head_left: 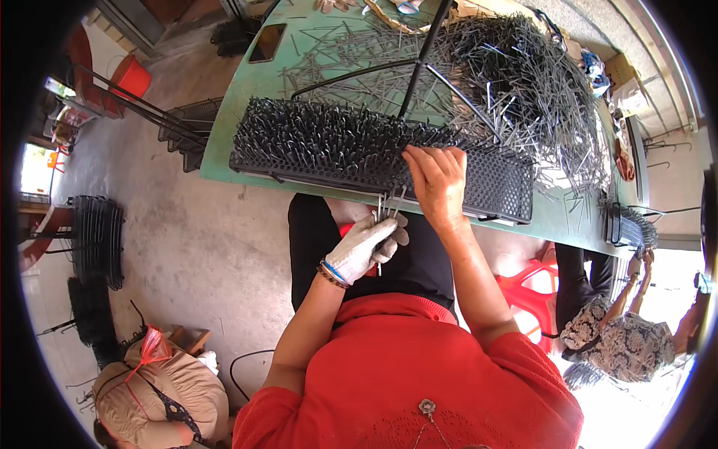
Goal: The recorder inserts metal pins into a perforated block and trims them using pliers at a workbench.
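My left hand (363,248), in a white work glove, is closed round a small bunch of thin metal rods (384,203) in front of the table edge. The rods stick up past the fingers. A long black perforated rack (499,181) lies along the near edge of the table. Its left and middle part is packed with upright dark hooked rods (314,138); bare holes show at its right end. Over the rack's middle, my bare right hand (438,178) has its fingers pinched together at the border of the packed rods. What sits between those fingertips is hidden.
Loose rods heap up on the green table (254,82) behind the rack, beside a dark pile (523,82). A black metal frame (420,63) rises from the rack. A co-worker's hands (642,266) are at another rack, right. Another person (161,385) is lower left, near stacked black racks (97,243).
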The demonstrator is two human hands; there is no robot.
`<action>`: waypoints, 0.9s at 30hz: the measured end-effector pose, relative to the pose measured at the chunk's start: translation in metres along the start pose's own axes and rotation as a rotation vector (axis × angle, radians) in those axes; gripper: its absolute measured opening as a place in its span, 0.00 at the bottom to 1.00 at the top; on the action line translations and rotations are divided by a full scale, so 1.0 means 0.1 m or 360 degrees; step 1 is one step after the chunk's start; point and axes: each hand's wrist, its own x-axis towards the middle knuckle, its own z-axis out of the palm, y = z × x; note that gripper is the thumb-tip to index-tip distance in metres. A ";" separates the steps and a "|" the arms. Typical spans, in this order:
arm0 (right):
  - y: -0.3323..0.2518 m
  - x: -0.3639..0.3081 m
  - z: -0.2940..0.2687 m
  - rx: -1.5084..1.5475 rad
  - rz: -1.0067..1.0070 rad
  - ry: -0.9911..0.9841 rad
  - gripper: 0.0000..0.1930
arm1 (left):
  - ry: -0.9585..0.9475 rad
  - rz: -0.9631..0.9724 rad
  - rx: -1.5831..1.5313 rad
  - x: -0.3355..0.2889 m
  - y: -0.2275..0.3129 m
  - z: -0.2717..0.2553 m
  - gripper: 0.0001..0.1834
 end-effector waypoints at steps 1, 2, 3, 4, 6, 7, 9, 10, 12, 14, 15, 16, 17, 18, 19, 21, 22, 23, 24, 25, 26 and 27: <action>-0.01 0.01 -0.02 0.0021 -0.0032 -0.0032 0.09 | 0.0000 -0.0001 0.0000 0.00 0.00 0.00 0.12; -0.02 0.02 -0.03 0.0042 -0.0064 -0.0063 0.09 | -0.0010 -0.0002 0.0019 -0.01 0.01 0.00 0.12; -0.02 0.03 -0.04 0.0042 -0.0064 -0.0063 0.09 | -0.0019 -0.0004 0.0039 -0.01 0.01 0.00 0.12; -0.02 0.05 -0.05 0.0053 -0.0061 -0.0097 0.09 | -0.0019 -0.0004 0.0039 -0.01 0.02 0.01 0.12; -0.02 0.07 -0.08 0.0061 -0.0057 -0.0131 0.09 | -0.0061 -0.0011 0.0024 -0.01 0.03 0.02 0.12; -0.02 0.07 -0.09 0.0064 -0.0063 -0.0160 0.09 | -0.0061 -0.0012 0.0025 -0.02 0.03 0.03 0.12; -0.03 0.07 -0.11 0.0065 -0.0071 -0.0189 0.09 | -0.0069 -0.0007 0.0059 -0.02 0.03 0.04 0.13; -0.04 0.06 -0.10 0.0087 -0.0076 -0.0248 0.09 | -0.0070 -0.0007 0.0059 -0.02 0.03 0.04 0.13; -0.06 0.05 -0.10 0.0113 -0.0084 -0.0309 0.09 | -0.0102 0.0011 0.0023 -0.01 0.02 0.02 0.13; -0.08 0.04 -0.11 0.0119 0.0005 -0.0324 0.10 | -0.0107 0.0024 0.0034 0.00 0.01 0.01 0.13; -0.09 0.05 -0.12 0.0119 0.0005 -0.0326 0.10 | -0.0113 0.0035 0.0046 0.00 0.00 0.00 0.13; -0.11 0.07 -0.14 0.0162 0.0057 -0.0277 0.09 | -0.0114 0.0034 0.0044 0.01 0.00 -0.02 0.13; -0.12 0.09 -0.16 0.0208 0.0108 -0.0228 0.09 | -0.0159 0.0050 0.0052 0.01 0.00 -0.04 0.13; -0.13 0.10 -0.18 0.0208 0.0107 -0.0230 0.09 | -0.0204 0.0065 0.0059 0.01 0.00 -0.05 0.13; -0.14 0.11 -0.22 0.0350 0.0202 -0.0305 0.09 | -0.0204 0.0066 0.0058 0.00 0.00 -0.05 0.13; -0.16 0.12 -0.27 0.0494 0.0295 -0.0380 0.09 | -0.0169 0.0120 0.0124 -0.02 0.02 -0.03 0.14; -0.17 0.12 -0.30 0.0491 0.0289 -0.0477 0.09 | -0.0167 0.0121 0.0123 -0.03 0.03 -0.02 0.14; -0.18 0.12 -0.32 0.0484 0.0283 -0.0573 0.08 | -0.0170 0.0139 0.0169 -0.04 0.05 -0.01 0.15; -0.16 0.11 -0.33 0.0483 0.0283 -0.0573 0.08 | -0.0173 0.0156 0.0216 -0.04 0.06 0.00 0.15; -0.14 0.09 -0.33 0.0545 0.0307 -0.0680 0.08 | -0.0173 0.0156 0.0215 -0.05 0.07 0.02 0.15; -0.13 0.08 -0.33 0.0607 0.0330 -0.0788 0.07 | -0.0184 0.0168 0.0278 -0.06 0.09 0.03 0.15; -0.13 0.07 -0.33 0.0607 0.0329 -0.0788 0.07 | -0.0194 0.0180 0.0341 -0.06 0.10 0.04 0.15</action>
